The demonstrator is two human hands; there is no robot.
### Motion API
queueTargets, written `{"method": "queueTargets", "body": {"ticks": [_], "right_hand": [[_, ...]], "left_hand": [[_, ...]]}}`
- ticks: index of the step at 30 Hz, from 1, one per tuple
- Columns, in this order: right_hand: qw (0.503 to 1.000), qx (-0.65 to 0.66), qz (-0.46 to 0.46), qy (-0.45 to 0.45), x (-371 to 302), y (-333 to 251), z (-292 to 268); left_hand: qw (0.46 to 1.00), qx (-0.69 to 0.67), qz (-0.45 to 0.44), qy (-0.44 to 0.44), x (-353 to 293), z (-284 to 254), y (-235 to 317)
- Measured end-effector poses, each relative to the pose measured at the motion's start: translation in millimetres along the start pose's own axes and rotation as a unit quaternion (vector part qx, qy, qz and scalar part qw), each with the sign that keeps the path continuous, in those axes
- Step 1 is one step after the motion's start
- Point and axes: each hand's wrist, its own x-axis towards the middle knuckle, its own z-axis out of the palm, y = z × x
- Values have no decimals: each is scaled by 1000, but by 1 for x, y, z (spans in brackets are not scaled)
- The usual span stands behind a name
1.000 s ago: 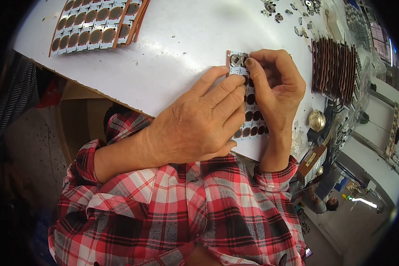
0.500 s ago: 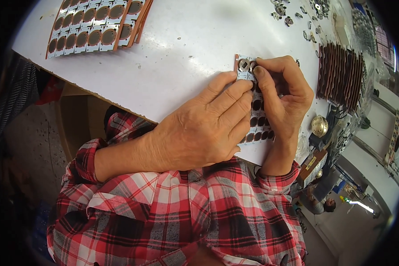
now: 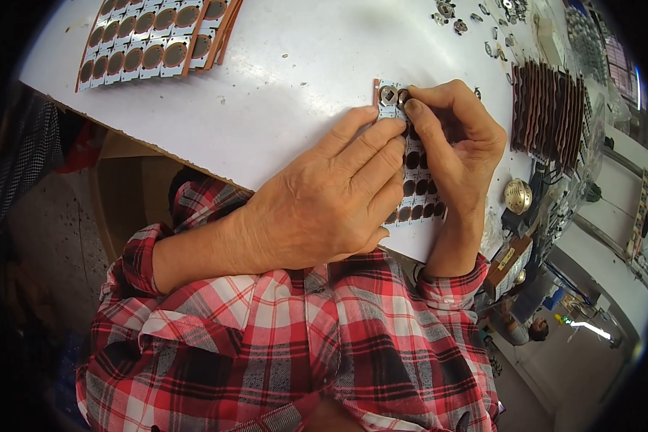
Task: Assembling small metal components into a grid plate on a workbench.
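A panel of small circuit boards (image 3: 415,160) with dark round pads lies on the white table in front of me. My left hand (image 3: 320,191) rests across its left side, fingers stretched out flat over the boards. At the panel's far left corner sits a round metal battery clip (image 3: 389,96) with a square dark opening. Right beside it, my right hand (image 3: 459,140) pinches another round metal clip (image 3: 402,96) between thumb and forefinger, at the neighbouring board. The fingertips partly cover this clip, so I cannot tell whether it is seated.
More panels (image 3: 142,50) lie stacked at the far left. Loose metal clips (image 3: 459,27) are scattered at the far right. A row of upright brown panels (image 3: 547,115) stands to the right, near a round metallic ball (image 3: 518,196). A co-worker (image 3: 515,327) is farther off.
The panel and both hands have shifted slightly away and to the left. The right hand keeps its pinch on the clip; the left fingers stay on the panel.
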Motion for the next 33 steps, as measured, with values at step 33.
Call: {"method": "queueTargets", "body": {"ticks": [33], "right_hand": [[987,81,50,127,8,8,-33]], "left_hand": [[1000,-11,-10,12,1,-3,-2]]}}
